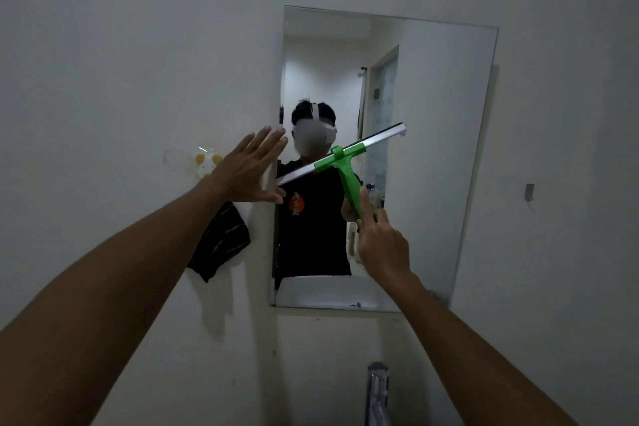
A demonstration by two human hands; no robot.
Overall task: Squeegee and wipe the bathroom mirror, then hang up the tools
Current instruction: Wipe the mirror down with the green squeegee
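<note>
A frameless rectangular mirror (439, 135) hangs on the white wall ahead. My right hand (382, 245) grips the green handle of a squeegee (349, 180). Its silver blade runs slantwise across the lower middle of the glass, low at the left and high at the right. My left hand (254, 171) is flat and open, fingers spread, at the mirror's left edge near the blade's low end. A dark striped cloth (221, 242) hangs on the wall left of the mirror, partly behind my left forearm.
A yellow-and-white wall hook (206, 162) sits above the cloth. A small grey hook (529, 191) is on the wall right of the mirror. A chrome tap (377, 391) rises at the bottom edge. The mirror reflects a person in a black shirt.
</note>
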